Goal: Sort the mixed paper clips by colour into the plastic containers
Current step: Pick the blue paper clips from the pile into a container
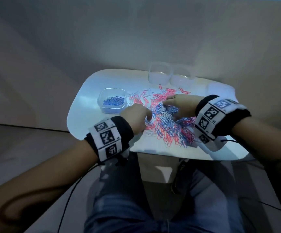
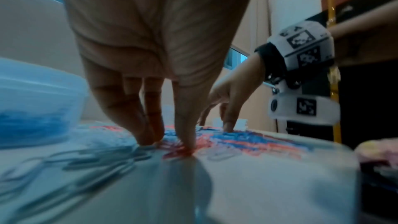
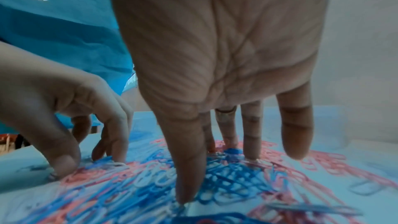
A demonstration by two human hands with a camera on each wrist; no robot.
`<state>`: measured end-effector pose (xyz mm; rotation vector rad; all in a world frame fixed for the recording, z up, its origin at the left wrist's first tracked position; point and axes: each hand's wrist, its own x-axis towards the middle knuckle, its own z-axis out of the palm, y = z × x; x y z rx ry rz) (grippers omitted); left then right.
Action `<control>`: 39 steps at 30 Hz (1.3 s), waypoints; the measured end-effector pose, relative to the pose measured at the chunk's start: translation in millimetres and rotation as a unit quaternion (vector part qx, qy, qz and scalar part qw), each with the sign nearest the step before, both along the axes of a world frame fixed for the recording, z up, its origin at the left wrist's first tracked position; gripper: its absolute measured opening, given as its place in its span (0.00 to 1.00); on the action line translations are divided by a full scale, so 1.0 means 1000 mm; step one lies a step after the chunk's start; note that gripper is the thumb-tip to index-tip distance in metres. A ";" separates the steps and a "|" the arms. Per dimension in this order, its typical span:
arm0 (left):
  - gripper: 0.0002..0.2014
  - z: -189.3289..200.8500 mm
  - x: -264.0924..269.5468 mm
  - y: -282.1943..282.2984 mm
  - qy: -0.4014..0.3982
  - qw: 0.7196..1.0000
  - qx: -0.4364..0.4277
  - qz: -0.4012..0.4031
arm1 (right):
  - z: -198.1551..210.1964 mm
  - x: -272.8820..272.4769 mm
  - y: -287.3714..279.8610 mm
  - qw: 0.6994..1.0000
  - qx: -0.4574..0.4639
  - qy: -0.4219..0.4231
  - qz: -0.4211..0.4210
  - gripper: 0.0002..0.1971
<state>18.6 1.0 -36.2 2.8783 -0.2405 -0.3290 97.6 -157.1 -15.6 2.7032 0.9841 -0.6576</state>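
Note:
A mixed heap of pink, blue and white paper clips (image 1: pixel 166 125) covers the middle of the white table (image 1: pixel 89 101). To its left stands a square clear container (image 1: pixel 102 98) holding blue clips. Two clear containers (image 1: pixel 158 74) (image 1: pixel 181 78) at the back look empty. My left hand (image 1: pixel 146 117) reaches into the heap's left side, its thumb and fingertips (image 2: pixel 148 139) touching clips with a gap between them. My right hand (image 1: pixel 168 106) is spread over the heap's far side. Its straight fingers (image 3: pixel 252 151) and thumb press on blue clips (image 3: pixel 232 176), and nothing is pinched.
The table's front edge (image 1: pixel 170 157) is close to my knees, with a black cable (image 1: pixel 72 190) hanging below it on the left. Some loose clips (image 1: pixel 183 90) lie scattered toward the back containers. Bare tabletop shows at the left, in front of the blue-clip container.

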 end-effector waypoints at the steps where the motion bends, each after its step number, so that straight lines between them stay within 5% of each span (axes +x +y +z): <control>1: 0.13 -0.002 -0.002 0.000 -0.003 1.000 -0.003 0.004 | 0.000 0.001 -0.003 1.000 -0.006 -0.006 -0.004 0.30; 8: 0.03 0.008 0.001 0.000 -0.028 1.000 0.003 0.004 | 0.000 0.001 0.010 0.997 0.073 -0.018 -0.023 0.29; 13: 0.18 0.010 0.006 0.008 -0.006 0.998 -0.055 0.032 | 0.000 0.010 0.013 0.995 0.086 -0.006 -0.044 0.22; 21: 0.06 0.016 0.006 0.009 -0.029 0.970 -0.215 0.111 | -0.003 0.018 0.002 0.978 0.186 -0.012 -0.090 0.09; 31: 0.05 0.012 0.004 0.008 -0.057 0.949 -0.271 0.153 | 0.009 0.027 -0.017 0.961 0.213 -0.042 -0.173 0.09; 35: 0.03 0.011 0.002 0.006 -0.054 0.943 -0.290 0.157 | 0.011 0.028 -0.015 0.954 0.215 0.009 -0.209 0.07; 39: 0.09 0.010 0.002 0.007 -0.024 0.912 -0.361 0.195 | 0.021 0.026 -0.020 0.906 0.290 0.120 -0.282 0.10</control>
